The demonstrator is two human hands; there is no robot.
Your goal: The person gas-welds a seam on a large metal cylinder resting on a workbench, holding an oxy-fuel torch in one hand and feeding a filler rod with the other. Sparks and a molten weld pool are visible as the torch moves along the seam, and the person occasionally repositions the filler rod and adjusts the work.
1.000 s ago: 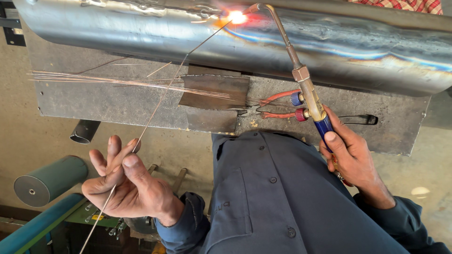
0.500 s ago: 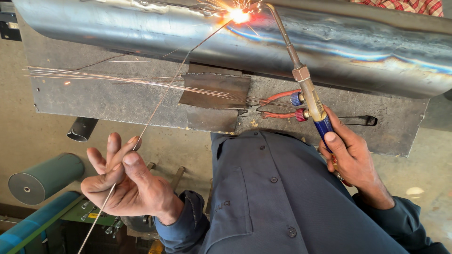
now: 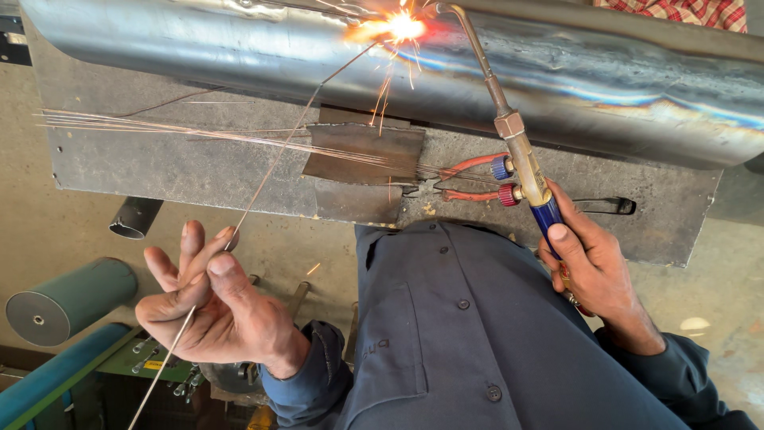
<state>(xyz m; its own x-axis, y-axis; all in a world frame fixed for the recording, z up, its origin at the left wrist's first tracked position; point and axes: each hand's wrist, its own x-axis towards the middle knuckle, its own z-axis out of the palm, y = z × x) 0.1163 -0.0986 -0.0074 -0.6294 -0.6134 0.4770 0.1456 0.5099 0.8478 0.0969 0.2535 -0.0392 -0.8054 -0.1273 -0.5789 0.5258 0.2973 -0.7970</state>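
Overhead, left hand [image 3: 211,306] grip pinching filler rod [image 3: 270,171], right hand [image 3: 593,267] fist clasping torch [image 3: 521,155].

We are in a metalworking shop, no doubt about it: across the top of the frame runs a big steel pipe [image 3: 239,48], heat-tinted blue at the right, with sparks flying at top centre from a gas torch [image 3: 521,163]. Below it sits a scarred steel plate [image 3: 183,171] strewn with thin filler rods [image 3: 159,127], and bare concrete floor [image 3: 56,231] shows at left.
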